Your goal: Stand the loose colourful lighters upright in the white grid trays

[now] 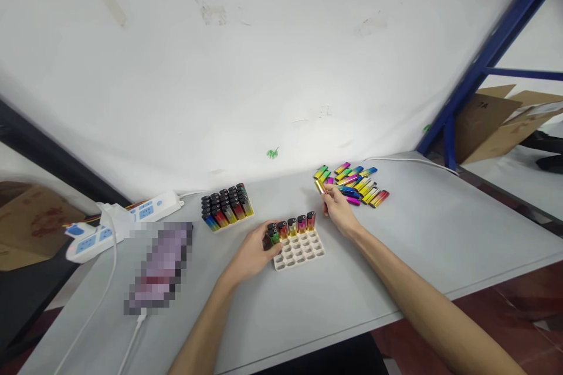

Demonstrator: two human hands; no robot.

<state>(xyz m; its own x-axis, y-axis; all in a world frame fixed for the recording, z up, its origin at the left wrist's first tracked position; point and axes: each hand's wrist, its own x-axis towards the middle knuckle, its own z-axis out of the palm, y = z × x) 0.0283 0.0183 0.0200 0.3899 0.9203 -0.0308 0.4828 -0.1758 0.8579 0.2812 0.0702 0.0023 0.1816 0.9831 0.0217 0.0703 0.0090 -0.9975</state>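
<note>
My left hand (254, 252) curls round the left end of a pale, many-holed tray (303, 253), its fingers closed about a green lighter (274, 237) with a black top. Along the tray's back row stand several upright lighters, among them a pink one (301, 224) and a red one (311, 221). My right hand (341, 211), to the right of the tray, pinches a shiny gold lighter case (321, 187) with a reddish lower end. Close by its fingers lies a loose pile of shiny, colour-graded lighter cases (352, 180). Fingers of my left hand hide part of the tray's left side.
A second block of upright black-topped lighters (227, 208) stands at the back left. Further left are a white power strip (145, 211) and a pixelated phone-like object (160, 266) with a white cable. Cardboard boxes (488, 123) sit beyond the blue frame (472, 76) at right.
</note>
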